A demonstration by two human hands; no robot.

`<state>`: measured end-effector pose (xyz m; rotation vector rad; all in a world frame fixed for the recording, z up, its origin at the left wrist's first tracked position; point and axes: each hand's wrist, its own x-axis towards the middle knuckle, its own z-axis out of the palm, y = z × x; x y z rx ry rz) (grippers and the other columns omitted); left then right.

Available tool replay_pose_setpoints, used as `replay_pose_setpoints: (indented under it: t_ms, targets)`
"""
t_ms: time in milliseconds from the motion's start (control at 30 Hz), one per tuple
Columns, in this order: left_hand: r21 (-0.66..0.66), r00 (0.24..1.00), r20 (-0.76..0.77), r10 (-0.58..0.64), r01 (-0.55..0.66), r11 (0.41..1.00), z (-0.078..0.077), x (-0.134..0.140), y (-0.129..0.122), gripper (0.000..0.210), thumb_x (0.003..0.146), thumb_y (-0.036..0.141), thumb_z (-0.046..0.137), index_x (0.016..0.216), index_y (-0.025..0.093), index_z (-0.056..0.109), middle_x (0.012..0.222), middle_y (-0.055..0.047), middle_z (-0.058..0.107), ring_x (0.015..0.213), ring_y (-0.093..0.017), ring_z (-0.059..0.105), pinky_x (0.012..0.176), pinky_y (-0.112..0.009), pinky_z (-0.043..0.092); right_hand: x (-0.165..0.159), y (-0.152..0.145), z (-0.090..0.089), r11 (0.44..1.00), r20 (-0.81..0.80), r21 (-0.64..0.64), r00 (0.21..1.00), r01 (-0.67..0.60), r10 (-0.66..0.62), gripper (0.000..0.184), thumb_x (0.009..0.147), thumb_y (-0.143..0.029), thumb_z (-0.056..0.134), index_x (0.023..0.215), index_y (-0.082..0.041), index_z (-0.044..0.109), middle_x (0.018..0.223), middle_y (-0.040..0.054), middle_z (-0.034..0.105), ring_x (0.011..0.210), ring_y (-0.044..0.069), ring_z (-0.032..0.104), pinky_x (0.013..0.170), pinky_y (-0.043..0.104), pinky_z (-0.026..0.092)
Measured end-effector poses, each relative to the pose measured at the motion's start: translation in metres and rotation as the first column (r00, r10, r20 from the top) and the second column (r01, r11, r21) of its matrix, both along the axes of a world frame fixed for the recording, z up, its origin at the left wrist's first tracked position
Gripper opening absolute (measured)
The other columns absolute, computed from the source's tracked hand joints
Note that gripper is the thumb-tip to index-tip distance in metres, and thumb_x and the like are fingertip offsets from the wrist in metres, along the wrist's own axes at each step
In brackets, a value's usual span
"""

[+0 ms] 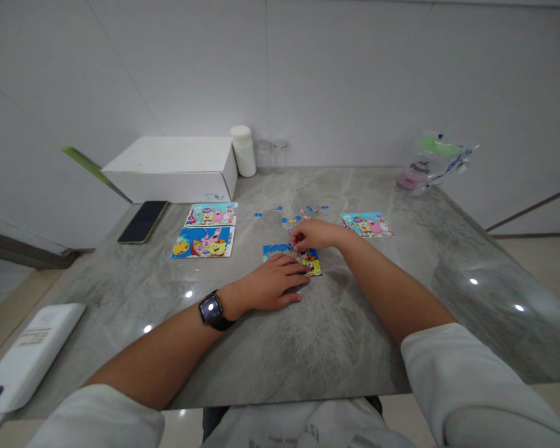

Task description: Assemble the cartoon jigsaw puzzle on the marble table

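A partly assembled cartoon jigsaw puzzle (273,250) lies on the grey marbled table in front of me, partly hidden by my hands. My left hand (280,283), palm down with fingers stretched out, rests across its lower edge. Over the puzzle's upper part, my right hand (312,235) has its thumb and fingers pinched on a puzzle piece, mostly covered by the fingertips. Loose puzzle pieces (302,218), several of them blue, are scattered just beyond the right hand.
Picture cards (203,242) lie to the left, and another card (368,224) to the right. A phone (144,221), a white box (172,162), a white bottle (244,152) and two clear glasses (280,157) stand farther back. A bagged cup (420,167) and a white device (30,351) sit near the sides.
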<state>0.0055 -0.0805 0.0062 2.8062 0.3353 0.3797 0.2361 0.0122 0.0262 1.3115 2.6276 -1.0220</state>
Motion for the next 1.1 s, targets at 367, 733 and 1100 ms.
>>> replay_pose_setpoints:
  t_ms: [367,733,1100]
  targets:
    - [0.013,1.0,0.007,-0.012,0.012,1.0,-0.001,-0.001,0.001,0.041,0.106,0.046,0.056,0.139,0.023,0.066,0.15,-0.013,0.064,0.138,-0.032,0.055,0.119,-0.052,0.04,0.04,0.025,-0.002,0.924,-0.107,0.121,0.93,0.364,-0.352,0.017,0.086,-0.026,0.068,0.097,-0.018,0.078,0.091,0.0029,0.079,0.083,0.017,0.068,0.073,0.024,0.048]
    - [-0.003,1.0,0.019,-0.016,0.016,1.0,-0.001,0.0,0.001,0.041,0.105,0.044,0.059,0.139,0.021,0.066,0.149,-0.013,0.065,0.139,-0.032,0.055,0.121,-0.053,0.038,0.04,0.027,-0.012,0.899,0.076,0.211,0.911,0.384,-0.406,0.017,0.086,-0.025,0.074,0.099,-0.021,0.084,0.093,0.0025,0.082,0.082,0.017,0.071,0.072,0.023,0.047]
    - [-0.046,1.0,0.027,-0.004,0.005,0.999,-0.004,0.0,0.001,0.054,0.105,0.048,0.058,0.152,0.021,0.056,0.149,-0.016,0.063,0.14,-0.031,0.056,0.124,-0.053,0.037,0.067,0.037,0.003,0.68,0.001,0.417,0.748,0.603,-0.664,0.025,0.096,-0.028,0.063,0.109,-0.018,0.082,0.106,0.0087,0.082,0.091,0.02,0.072,0.081,0.027,0.049]
